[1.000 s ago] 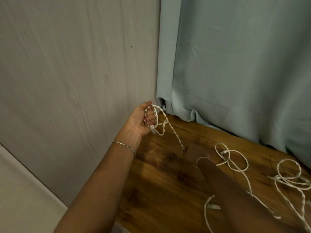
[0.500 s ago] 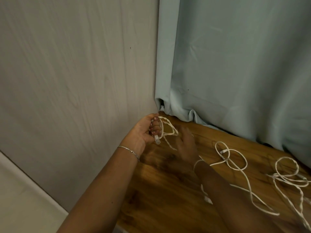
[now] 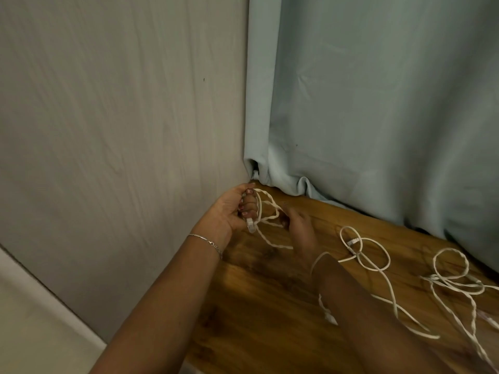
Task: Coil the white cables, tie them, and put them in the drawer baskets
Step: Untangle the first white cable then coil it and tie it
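The left hand [image 3: 232, 211] curls its fingers round about 2 loops of white cable [image 3: 270, 201], plug dangling. The right hand [image 3: 298, 228] pinches the strand beside it. Coiling looks under way, and the next wrap needs slack drawn up off the wooden top [image 3: 256, 306]. Rightward lie a loose cable [image 3: 353, 242] and a tangle [image 3: 453, 284] running out of view. No drawer baskets show.

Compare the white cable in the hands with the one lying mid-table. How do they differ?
The held cable is looped round the left hand's fingers, with the right hand pinching a strand; the middle cable lies on the wooden top. The held cable's loops are gathered close; the middle cable sprawls in loose loops. Both are white and untied.
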A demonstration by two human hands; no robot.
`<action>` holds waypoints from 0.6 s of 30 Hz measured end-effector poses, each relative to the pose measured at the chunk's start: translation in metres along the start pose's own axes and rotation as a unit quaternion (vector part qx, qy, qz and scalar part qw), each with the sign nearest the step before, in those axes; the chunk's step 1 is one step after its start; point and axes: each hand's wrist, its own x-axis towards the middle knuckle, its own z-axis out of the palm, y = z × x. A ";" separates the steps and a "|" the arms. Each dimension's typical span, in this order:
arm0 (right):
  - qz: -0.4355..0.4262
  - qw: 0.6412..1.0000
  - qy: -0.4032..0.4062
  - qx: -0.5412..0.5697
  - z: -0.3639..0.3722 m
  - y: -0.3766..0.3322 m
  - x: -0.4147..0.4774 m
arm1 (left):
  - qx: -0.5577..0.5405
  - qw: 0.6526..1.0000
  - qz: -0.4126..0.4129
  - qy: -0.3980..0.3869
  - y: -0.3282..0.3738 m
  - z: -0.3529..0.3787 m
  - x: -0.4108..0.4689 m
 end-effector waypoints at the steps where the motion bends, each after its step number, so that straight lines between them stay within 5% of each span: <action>1: 0.000 1.000 0.002 -0.004 -0.003 0.002 0.004 | 0.003 1.000 -0.001 -0.001 0.000 0.001 0.000; 12: -0.020 0.946 -0.070 -0.315 -0.036 0.027 0.027 | -0.014 1.000 0.010 -0.018 0.012 0.014 0.000; 18: -0.083 0.919 -0.107 -0.371 -0.042 0.044 0.028 | -0.009 1.000 0.019 -0.020 0.016 0.020 0.005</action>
